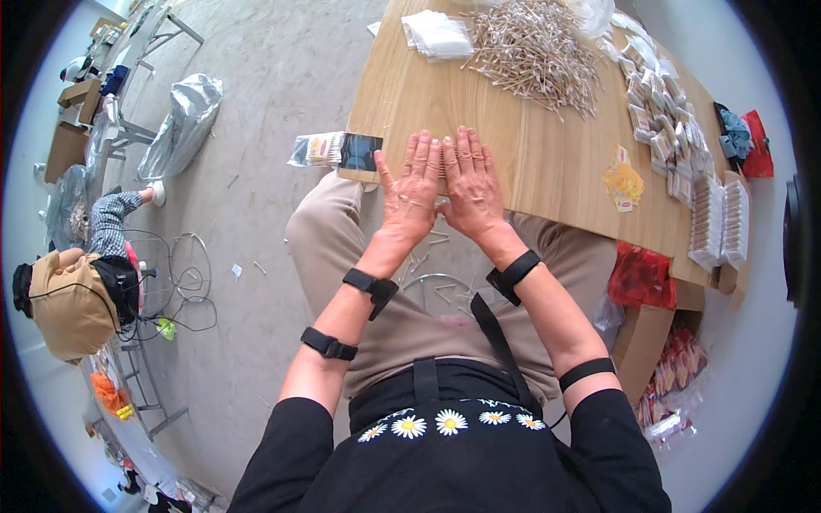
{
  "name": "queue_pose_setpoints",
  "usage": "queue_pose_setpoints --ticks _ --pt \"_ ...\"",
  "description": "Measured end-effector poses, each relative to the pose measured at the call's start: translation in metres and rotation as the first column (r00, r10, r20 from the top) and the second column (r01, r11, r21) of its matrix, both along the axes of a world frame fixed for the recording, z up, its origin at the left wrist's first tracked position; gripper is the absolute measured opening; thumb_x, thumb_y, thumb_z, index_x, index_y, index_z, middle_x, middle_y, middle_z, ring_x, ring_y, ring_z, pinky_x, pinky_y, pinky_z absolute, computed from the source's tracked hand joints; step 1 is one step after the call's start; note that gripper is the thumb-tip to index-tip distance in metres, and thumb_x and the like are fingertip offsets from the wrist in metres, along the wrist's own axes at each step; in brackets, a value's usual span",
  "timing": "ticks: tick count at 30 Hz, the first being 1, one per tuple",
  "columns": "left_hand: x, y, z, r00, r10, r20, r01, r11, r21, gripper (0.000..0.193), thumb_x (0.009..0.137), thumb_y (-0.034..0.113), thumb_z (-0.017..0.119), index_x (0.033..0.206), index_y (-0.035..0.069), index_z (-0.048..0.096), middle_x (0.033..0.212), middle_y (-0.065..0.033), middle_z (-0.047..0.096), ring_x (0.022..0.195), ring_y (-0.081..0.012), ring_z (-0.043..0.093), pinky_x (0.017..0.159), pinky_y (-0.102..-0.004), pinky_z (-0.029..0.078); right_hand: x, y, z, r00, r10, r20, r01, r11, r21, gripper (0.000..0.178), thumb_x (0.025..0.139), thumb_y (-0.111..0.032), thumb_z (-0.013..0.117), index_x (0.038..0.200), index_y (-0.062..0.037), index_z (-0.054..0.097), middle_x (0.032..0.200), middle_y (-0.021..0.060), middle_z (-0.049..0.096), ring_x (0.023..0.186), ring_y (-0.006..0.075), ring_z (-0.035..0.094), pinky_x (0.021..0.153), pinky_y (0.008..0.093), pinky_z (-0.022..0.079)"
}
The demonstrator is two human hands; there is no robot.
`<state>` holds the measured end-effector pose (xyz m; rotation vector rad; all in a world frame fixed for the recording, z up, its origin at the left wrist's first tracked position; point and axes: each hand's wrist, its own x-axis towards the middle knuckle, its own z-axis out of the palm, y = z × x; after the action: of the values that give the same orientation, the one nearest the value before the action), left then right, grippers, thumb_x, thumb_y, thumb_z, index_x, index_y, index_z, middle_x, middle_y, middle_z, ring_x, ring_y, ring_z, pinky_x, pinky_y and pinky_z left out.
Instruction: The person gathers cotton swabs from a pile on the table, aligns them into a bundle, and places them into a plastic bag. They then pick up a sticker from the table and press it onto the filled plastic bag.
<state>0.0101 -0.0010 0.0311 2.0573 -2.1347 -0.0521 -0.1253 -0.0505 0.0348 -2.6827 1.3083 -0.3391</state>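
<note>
- A small clear bag point(318, 150) of swabs sticks out past the table's left edge, beside a dark phone point(362, 152).
- Flat clear bags point(438, 36) lie at the far side of the table point(547, 184), next to a loose heap point(537, 51) of cotton swabs.
- Along the right side, many filled packs point(671, 128) are jumbled; nearer, two neat rows point(720, 221) of packs stand by the edge.
- Below the table's right end is a cardboard box point(646, 346), with red packages point(676, 372) beside it.
- The left hand point(410, 192) and right hand point(472, 184) lie palm down, side by side, at the near edge. Fingers point straight away from the body, unclenched; thumbs meet or nearly meet.
- A strip of swabs point(442, 162) shows between the hands; whether either hand grips any cannot be told.
- The left thumb is just beside the phone. Plain wood stretches from the hands to the heap and rightward to some yellow cards point(624, 179).
</note>
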Motion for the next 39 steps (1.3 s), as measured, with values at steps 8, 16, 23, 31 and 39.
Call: queue_pose_setpoints --ticks 8,16,23,31,39 --pt "0.015 0.046 0.013 0.907 0.110 -0.408 -0.140 0.989 -0.045 0.074 0.069 0.020 0.087 0.136 0.013 0.058 0.162 -0.0133 0.033 0.155 -0.0325 0.018 0.117 -0.0705 0.007 0.000 0.000 -0.001 1.000 -0.021 -0.019 0.020 0.999 -0.038 0.108 0.063 -0.023 0.085 0.154 -0.0010 0.031 0.162 0.0227 0.026 0.153 0.0372 0.021 0.125 0.0471 0.020" --pt "0.008 0.040 0.011 0.869 0.121 -0.479 -0.172 0.983 -0.065 0.067 0.069 0.018 0.087 0.132 0.015 0.062 0.159 -0.0140 0.037 0.154 -0.0334 0.020 0.118 -0.0698 0.004 0.002 0.001 0.001 1.000 -0.015 -0.009 0.014 0.999 -0.036 0.099 0.067 -0.018 0.079 0.154 -0.0009 0.032 0.161 0.0229 0.027 0.153 0.0372 0.022 0.125 0.0462 0.019" --pt "0.004 0.040 0.019 0.926 0.080 -0.369 -0.124 0.987 -0.098 0.064 0.067 0.019 0.087 0.127 0.014 0.065 0.158 -0.0142 0.039 0.154 -0.0334 0.020 0.118 -0.0700 0.002 0.000 0.000 0.001 1.000 -0.017 -0.010 0.016 0.999 -0.051 0.097 0.068 -0.018 0.077 0.153 -0.0005 0.034 0.161 0.0232 0.028 0.152 0.0372 0.023 0.125 0.0460 0.019" --pt "0.007 0.031 0.016 0.929 0.089 -0.360 -0.138 0.984 -0.112 0.071 0.065 0.024 0.088 0.130 0.013 0.063 0.159 -0.0138 0.037 0.154 -0.0338 0.019 0.118 -0.0702 0.002 0.001 0.000 -0.002 1.000 -0.022 -0.005 0.021 0.997 -0.074 0.097 0.067 -0.019 0.077 0.153 -0.0008 0.035 0.161 0.0231 0.028 0.152 0.0370 0.023 0.125 0.0460 0.020" --pt "0.005 0.031 0.014 0.932 0.089 -0.351 -0.136 0.985 -0.111 0.071 0.064 0.024 0.088 0.130 0.013 0.063 0.158 -0.0140 0.037 0.154 -0.0339 0.019 0.118 -0.0701 0.002 0.001 0.000 -0.002 1.000 -0.025 -0.003 0.025 0.998 -0.065 0.098 0.067 -0.020 0.078 0.153 -0.0011 0.034 0.161 0.0230 0.029 0.152 0.0374 0.024 0.125 0.0465 0.020"
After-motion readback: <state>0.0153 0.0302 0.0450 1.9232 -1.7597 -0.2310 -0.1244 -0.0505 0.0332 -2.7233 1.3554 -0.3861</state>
